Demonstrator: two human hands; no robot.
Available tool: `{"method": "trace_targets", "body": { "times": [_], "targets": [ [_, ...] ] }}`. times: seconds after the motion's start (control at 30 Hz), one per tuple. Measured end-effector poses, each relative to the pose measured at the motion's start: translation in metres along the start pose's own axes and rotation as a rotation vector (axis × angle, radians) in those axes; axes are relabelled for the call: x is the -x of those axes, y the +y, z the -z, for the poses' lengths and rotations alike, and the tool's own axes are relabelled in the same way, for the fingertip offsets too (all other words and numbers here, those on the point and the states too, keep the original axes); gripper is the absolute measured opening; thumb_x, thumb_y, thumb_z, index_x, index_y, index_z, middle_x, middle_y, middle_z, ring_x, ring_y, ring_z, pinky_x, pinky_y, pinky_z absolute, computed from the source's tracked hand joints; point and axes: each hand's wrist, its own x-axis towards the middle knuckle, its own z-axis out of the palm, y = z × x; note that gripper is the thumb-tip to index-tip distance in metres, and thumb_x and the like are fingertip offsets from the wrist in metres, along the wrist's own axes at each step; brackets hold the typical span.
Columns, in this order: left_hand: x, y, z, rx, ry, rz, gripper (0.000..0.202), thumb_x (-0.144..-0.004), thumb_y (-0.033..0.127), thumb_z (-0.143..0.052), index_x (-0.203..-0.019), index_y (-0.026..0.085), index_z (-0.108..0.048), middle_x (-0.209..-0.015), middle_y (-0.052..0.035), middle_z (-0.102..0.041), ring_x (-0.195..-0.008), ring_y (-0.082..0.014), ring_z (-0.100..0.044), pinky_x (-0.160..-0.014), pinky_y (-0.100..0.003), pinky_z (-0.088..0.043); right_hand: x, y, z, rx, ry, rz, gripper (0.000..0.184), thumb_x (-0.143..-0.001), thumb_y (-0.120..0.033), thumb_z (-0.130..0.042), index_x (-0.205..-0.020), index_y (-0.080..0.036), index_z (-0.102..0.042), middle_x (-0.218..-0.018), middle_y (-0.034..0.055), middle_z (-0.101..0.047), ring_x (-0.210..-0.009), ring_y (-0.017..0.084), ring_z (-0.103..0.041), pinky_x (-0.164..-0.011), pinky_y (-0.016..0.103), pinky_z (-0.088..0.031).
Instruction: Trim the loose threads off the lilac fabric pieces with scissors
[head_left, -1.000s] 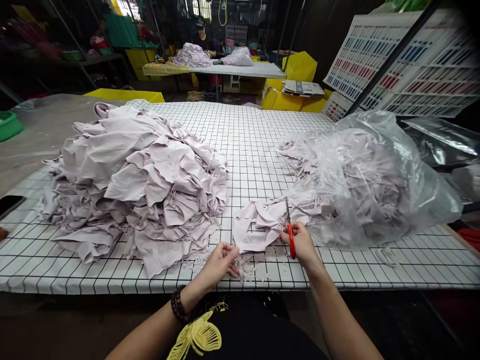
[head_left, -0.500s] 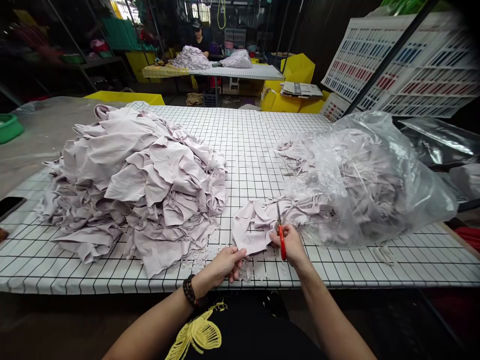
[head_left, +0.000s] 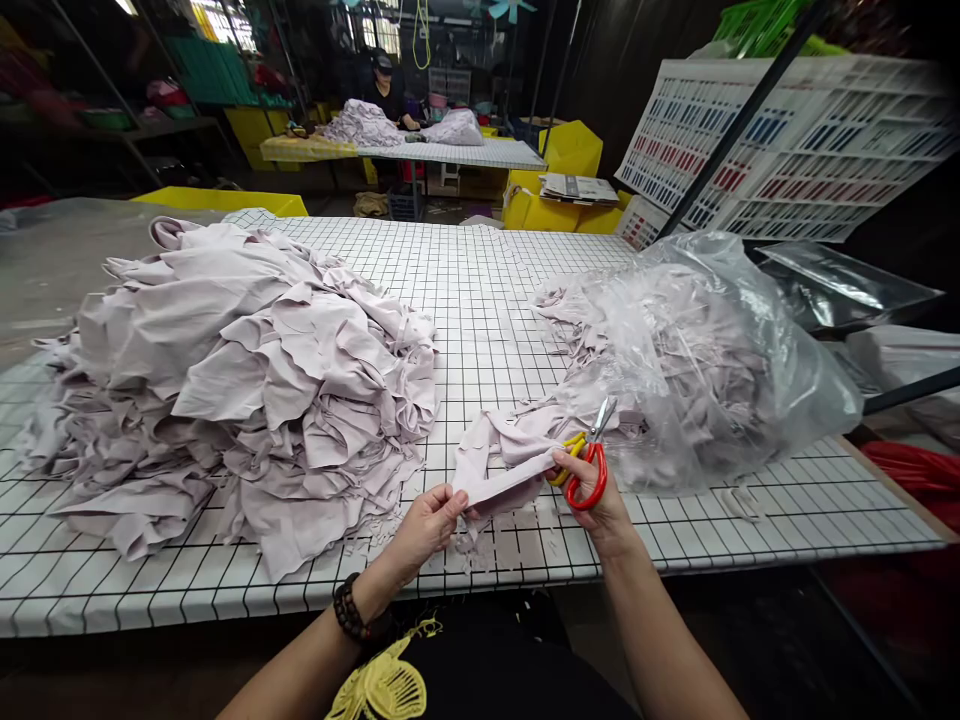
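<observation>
Cloth [head_left: 514,482] stretches between the two hands, over the near part of the table [head_left: 480,330]. The left hand [head_left: 424,528] is closed in a pinch, thumb against fingers, on the near left corner. The right hand [head_left: 604,508] is curled round the scissors [head_left: 596,436], one handle red and one yellow, blades pointing away from the body; its fingertips are also at the right end of the stretched edge. Small scraps [head_left: 480,550] lie on the table below and between the hands. Left of the left hand and reaching beyond it rises a big pile [head_left: 247,340] of like fabric. Beyond the right hand and to its right sits a clear bag [head_left: 697,360], with more such fabric inside and some spilling out. Well past both hands, a person [head_left: 386,98] is at a far table [head_left: 484,153].
</observation>
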Motion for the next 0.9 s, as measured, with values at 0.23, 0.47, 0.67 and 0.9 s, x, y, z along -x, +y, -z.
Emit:
{"method": "trace_targets", "body": {
  "times": [0.23, 0.47, 0.67, 0.9],
  "targets": [
    [0.007, 0.007, 0.003, 0.126, -0.137, 0.104, 0.033, -0.075, 0.042, -0.07, -0.075, 0.012, -0.057, -0.072, -0.0001, -0.059, -0.044, -0.0026, -0.039, -0.044, -0.018, -0.035, 0.001, 0.003, 0.003, -0.025, -0.004, 0.025, 0.018, -0.066, -0.02, -0.078, -0.073, -0.015, -0.061, -0.068, -0.0018, -0.062, -0.057, 0.01, -0.057, -0.054, 0.023, -0.049],
    [0.013, 0.023, -0.007, 0.007, -0.2, 0.097, 0.033, -0.077, 0.041, -0.067, -0.083, 0.009, -0.064, -0.066, -0.0005, -0.057, -0.05, -0.0064, -0.048, -0.05, -0.02, -0.042, -0.002, 0.008, 0.013, 0.003, 0.063, 0.068, 0.023, -0.064, -0.021, -0.079, -0.077, -0.017, -0.06, -0.071, -0.0027, -0.062, -0.058, 0.009, -0.057, -0.055, 0.022, -0.049],
    [0.009, 0.036, -0.022, -0.044, -0.197, -0.128, 0.034, -0.082, 0.045, -0.061, -0.082, 0.011, -0.064, -0.077, -0.0044, -0.059, -0.055, -0.0079, -0.05, -0.053, -0.022, -0.042, -0.002, 0.006, 0.015, 0.052, 0.096, 0.086, 0.027, -0.061, -0.025, -0.08, -0.073, -0.017, -0.057, -0.067, -0.0032, -0.06, -0.055, 0.01, -0.056, -0.053, 0.023, -0.048],
    [0.007, 0.047, -0.038, -0.333, -0.035, -0.434, 0.032, -0.087, 0.042, -0.054, -0.079, 0.015, -0.07, -0.124, -0.0125, -0.048, -0.065, -0.008, -0.051, -0.054, -0.021, -0.041, 0.0, 0.016, 0.012, 0.189, 0.168, 0.1, 0.038, -0.056, -0.034, -0.082, -0.074, -0.018, -0.052, -0.064, -0.0035, -0.059, -0.051, 0.012, -0.056, -0.051, 0.027, -0.047]
  ]
}}
